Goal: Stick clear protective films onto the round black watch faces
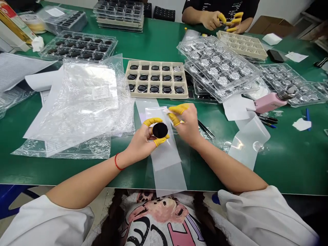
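My left hand (146, 138) grips a round black glass-like disc (160, 130) by its edge, between thumb and fingers in yellow finger cots. The dark face is turned up toward me. Just right of it, my right hand (186, 123), also in yellow finger cots, pinches a small white wipe (167, 111), blurred at the fingertips and apart from the disc. Beneath both hands lie translucent plastic sheets (166, 160) that reach the table's front edge. Beyond them sits a cream tray (156, 94) with rows of round black discs in its compartments.
Plastic bags and papers (87, 99) cover the left. Clear trays of round parts (217, 65) are stacked at right, near a pink bottle (271, 102), pens (266, 119) and tweezers (205, 130). Across the table, another person's hands (222, 22) work beside a cream tray (243, 44).
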`<state>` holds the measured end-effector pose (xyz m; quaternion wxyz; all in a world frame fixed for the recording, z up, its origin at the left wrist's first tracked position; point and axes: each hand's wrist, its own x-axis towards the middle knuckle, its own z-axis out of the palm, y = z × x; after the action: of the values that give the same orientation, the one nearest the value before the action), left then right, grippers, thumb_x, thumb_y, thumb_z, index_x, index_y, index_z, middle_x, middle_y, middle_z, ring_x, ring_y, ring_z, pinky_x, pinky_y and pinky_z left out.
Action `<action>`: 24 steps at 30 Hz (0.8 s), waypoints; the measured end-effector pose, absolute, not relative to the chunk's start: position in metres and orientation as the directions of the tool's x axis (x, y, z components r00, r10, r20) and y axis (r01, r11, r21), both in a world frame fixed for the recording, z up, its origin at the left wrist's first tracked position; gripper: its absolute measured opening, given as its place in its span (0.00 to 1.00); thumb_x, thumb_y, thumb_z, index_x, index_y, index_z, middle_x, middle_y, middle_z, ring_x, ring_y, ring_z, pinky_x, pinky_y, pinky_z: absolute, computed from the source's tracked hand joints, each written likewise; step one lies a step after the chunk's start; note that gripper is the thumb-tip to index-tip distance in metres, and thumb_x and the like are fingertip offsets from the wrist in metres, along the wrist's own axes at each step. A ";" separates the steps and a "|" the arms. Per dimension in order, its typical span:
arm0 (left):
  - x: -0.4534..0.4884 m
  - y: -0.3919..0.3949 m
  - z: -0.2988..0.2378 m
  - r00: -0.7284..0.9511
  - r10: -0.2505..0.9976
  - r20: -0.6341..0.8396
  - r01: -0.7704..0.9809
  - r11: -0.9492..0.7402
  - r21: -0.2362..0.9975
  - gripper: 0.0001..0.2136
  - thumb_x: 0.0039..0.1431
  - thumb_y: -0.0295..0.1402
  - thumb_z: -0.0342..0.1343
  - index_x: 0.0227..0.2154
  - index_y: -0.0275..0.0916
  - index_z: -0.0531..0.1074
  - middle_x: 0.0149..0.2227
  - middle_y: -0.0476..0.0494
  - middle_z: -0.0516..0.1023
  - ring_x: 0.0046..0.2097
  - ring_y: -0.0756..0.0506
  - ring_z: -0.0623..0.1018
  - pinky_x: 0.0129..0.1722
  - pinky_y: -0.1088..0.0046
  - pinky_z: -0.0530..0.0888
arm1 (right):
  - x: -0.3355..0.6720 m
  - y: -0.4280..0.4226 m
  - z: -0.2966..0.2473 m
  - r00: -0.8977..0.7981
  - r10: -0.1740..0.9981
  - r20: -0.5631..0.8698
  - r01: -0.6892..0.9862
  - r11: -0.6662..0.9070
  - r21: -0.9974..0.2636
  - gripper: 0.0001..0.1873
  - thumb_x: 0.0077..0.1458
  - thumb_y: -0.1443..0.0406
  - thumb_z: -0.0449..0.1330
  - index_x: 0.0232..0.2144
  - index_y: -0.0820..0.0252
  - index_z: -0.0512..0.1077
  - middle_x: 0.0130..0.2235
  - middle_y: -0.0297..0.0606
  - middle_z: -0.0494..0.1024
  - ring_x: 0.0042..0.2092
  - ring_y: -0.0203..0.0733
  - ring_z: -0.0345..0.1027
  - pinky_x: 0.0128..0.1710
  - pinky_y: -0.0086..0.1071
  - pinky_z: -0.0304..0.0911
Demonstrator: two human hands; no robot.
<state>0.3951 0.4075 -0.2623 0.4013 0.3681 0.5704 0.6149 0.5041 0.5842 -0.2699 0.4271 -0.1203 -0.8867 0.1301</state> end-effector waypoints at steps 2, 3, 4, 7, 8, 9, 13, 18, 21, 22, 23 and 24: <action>0.392 0.408 -0.259 -0.460 0.887 0.040 -0.041 -0.066 0.997 0.24 0.58 0.37 0.67 0.52 0.42 0.61 0.39 0.46 0.83 0.43 0.43 0.87 0.44 0.67 0.83 | 0.512 0.597 -0.263 -0.594 0.406 0.695 0.152 0.905 -0.398 0.20 0.67 0.54 0.56 0.52 0.59 0.76 0.47 0.48 0.80 0.50 0.52 0.70 0.52 0.49 0.64; 0.390 0.408 -0.258 -0.493 0.866 0.081 -0.012 -0.100 0.995 0.24 0.59 0.38 0.67 0.52 0.43 0.61 0.39 0.46 0.83 0.44 0.43 0.87 0.44 0.66 0.83 | 0.518 0.601 -0.257 -0.593 0.434 0.678 0.161 0.889 -0.428 0.22 0.67 0.53 0.56 0.54 0.59 0.75 0.49 0.49 0.80 0.52 0.53 0.69 0.55 0.50 0.64; 0.388 0.407 -0.258 -0.519 0.845 0.128 0.022 -0.137 0.990 0.24 0.59 0.38 0.67 0.52 0.43 0.60 0.39 0.46 0.83 0.45 0.43 0.87 0.46 0.66 0.83 | 0.525 0.603 -0.251 -0.599 0.460 0.655 0.161 0.871 -0.464 0.22 0.68 0.53 0.55 0.55 0.58 0.74 0.51 0.49 0.79 0.54 0.53 0.69 0.56 0.51 0.64; 0.382 0.406 -0.259 -0.540 0.802 0.254 0.117 -0.228 0.967 0.23 0.60 0.36 0.66 0.52 0.43 0.60 0.40 0.47 0.83 0.46 0.44 0.87 0.49 0.67 0.83 | 0.543 0.605 -0.230 -0.670 0.559 0.489 0.163 0.753 -0.638 0.20 0.66 0.52 0.56 0.52 0.56 0.76 0.51 0.47 0.80 0.55 0.52 0.70 0.59 0.52 0.65; 0.381 0.406 -0.259 -0.535 0.797 0.280 0.134 -0.247 0.960 0.23 0.61 0.35 0.66 0.52 0.43 0.60 0.40 0.47 0.83 0.45 0.45 0.87 0.48 0.68 0.83 | 0.546 0.605 -0.225 -0.708 0.587 0.393 0.173 0.684 -0.709 0.21 0.64 0.51 0.58 0.51 0.55 0.76 0.51 0.46 0.80 0.55 0.52 0.71 0.59 0.53 0.65; 0.380 0.405 -0.259 -0.529 0.794 0.299 0.145 -0.263 0.954 0.23 0.61 0.33 0.66 0.52 0.44 0.60 0.40 0.47 0.84 0.45 0.46 0.87 0.48 0.69 0.83 | 0.548 0.604 -0.221 -0.747 0.598 0.290 0.186 0.608 -0.772 0.23 0.62 0.49 0.60 0.52 0.55 0.76 0.52 0.46 0.80 0.56 0.52 0.71 0.60 0.54 0.65; 0.382 0.403 -0.260 -0.501 0.807 0.312 0.137 -0.281 0.950 0.22 0.61 0.31 0.66 0.51 0.43 0.61 0.39 0.47 0.84 0.43 0.46 0.87 0.47 0.72 0.84 | 0.543 0.599 -0.216 -0.854 0.515 0.079 0.194 0.454 -0.870 0.29 0.54 0.49 0.67 0.54 0.57 0.74 0.56 0.45 0.78 0.59 0.52 0.71 0.63 0.55 0.62; 0.384 0.401 -0.256 -0.477 0.845 0.242 -0.027 -0.289 0.957 0.23 0.59 0.32 0.68 0.52 0.45 0.62 0.43 0.47 0.86 0.48 0.45 0.86 0.51 0.69 0.83 | 0.536 0.586 -0.214 -0.906 0.413 0.094 0.106 0.438 -0.893 0.19 0.56 0.58 0.66 0.48 0.59 0.76 0.42 0.39 0.82 0.50 0.47 0.75 0.59 0.49 0.66; 0.385 0.401 -0.250 -0.498 0.862 0.094 -0.234 -0.239 0.942 0.25 0.56 0.34 0.71 0.51 0.45 0.63 0.48 0.45 0.86 0.50 0.43 0.86 0.55 0.63 0.82 | 0.538 0.581 -0.211 -0.899 0.406 0.163 0.060 0.485 -0.873 0.14 0.57 0.62 0.65 0.47 0.57 0.77 0.40 0.37 0.83 0.49 0.46 0.76 0.59 0.48 0.65; 0.385 0.402 -0.247 -0.490 0.872 0.020 -0.312 -0.196 0.930 0.26 0.55 0.35 0.72 0.51 0.44 0.63 0.49 0.44 0.86 0.50 0.42 0.86 0.55 0.62 0.82 | 0.538 0.580 -0.210 -0.890 0.409 0.200 0.046 0.519 -0.853 0.14 0.57 0.63 0.66 0.46 0.57 0.77 0.40 0.37 0.83 0.49 0.46 0.76 0.59 0.48 0.64; 0.385 0.402 -0.245 -0.469 0.882 -0.056 -0.382 -0.145 0.913 0.27 0.54 0.36 0.72 0.51 0.44 0.64 0.50 0.42 0.86 0.51 0.41 0.86 0.56 0.62 0.81 | 0.539 0.579 -0.210 -0.880 0.413 0.235 0.038 0.554 -0.832 0.14 0.57 0.64 0.66 0.46 0.56 0.77 0.40 0.37 0.83 0.49 0.46 0.76 0.60 0.48 0.63; 0.384 0.402 -0.242 -0.436 0.892 -0.124 -0.440 -0.090 0.893 0.27 0.54 0.37 0.73 0.51 0.43 0.65 0.50 0.41 0.86 0.51 0.41 0.85 0.56 0.62 0.81 | 0.540 0.579 -0.210 -0.869 0.419 0.264 0.035 0.584 -0.811 0.14 0.57 0.65 0.66 0.46 0.55 0.77 0.40 0.36 0.83 0.48 0.46 0.76 0.59 0.48 0.62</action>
<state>0.3844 0.4024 -0.2423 0.4759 0.2361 0.4779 0.6995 0.5402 0.5788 -0.2098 0.2195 -0.1315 -0.8623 0.4369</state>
